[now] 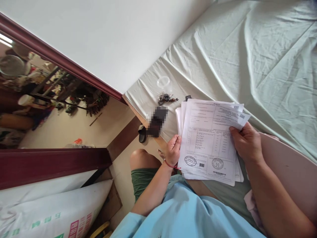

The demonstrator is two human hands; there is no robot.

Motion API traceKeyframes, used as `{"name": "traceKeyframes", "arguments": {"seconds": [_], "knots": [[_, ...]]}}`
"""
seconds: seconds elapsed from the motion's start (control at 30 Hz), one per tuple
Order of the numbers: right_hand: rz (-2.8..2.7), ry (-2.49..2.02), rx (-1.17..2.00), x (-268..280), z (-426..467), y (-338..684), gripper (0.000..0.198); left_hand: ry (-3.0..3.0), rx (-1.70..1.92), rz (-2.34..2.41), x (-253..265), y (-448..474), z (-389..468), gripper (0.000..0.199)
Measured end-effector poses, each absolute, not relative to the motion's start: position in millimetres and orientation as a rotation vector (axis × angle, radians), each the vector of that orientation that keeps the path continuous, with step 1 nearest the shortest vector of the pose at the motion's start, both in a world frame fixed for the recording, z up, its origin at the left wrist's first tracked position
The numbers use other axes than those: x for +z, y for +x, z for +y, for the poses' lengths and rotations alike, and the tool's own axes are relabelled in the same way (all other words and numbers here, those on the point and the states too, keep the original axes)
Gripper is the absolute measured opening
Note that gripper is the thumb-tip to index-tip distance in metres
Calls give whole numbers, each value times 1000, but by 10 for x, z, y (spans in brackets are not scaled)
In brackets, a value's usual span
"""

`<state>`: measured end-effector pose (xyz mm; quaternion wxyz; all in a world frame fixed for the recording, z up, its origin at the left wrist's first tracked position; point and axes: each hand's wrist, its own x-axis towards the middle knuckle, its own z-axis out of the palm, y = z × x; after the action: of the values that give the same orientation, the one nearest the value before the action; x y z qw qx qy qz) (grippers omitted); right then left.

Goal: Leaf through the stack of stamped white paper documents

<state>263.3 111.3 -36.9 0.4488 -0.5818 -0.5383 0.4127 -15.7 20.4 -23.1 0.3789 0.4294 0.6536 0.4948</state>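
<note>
Both my hands hold a loose stack of printed papers (208, 132) in front of my body. The top sheet has a table of lines, two round stamps and barcodes. My left hand (173, 148), with a red string on the wrist, is closed on the stack's left edge. At the right edge my right hand (246, 140) grips the sheets, its thumb lying on top. The sheets beneath stick out unevenly, and the fingers behind them are hidden.
Beyond the papers, a bunch of keys (164, 98) and a clear plastic cup (163, 82) lie on the pale green bed sheet (223, 62). A black slipper (142, 134) is on the floor. White printed sacks (56, 205) stand at lower left, near a doorway to a cluttered room.
</note>
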Motion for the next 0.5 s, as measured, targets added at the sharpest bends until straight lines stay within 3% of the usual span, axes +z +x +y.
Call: {"name": "traceKeyframes", "arguments": {"seconds": [0.5], "knots": [[-1375, -1443, 988, -385, 1112, 2627, 23, 1187, 1241, 1680, -180, -149, 214, 60]]}}
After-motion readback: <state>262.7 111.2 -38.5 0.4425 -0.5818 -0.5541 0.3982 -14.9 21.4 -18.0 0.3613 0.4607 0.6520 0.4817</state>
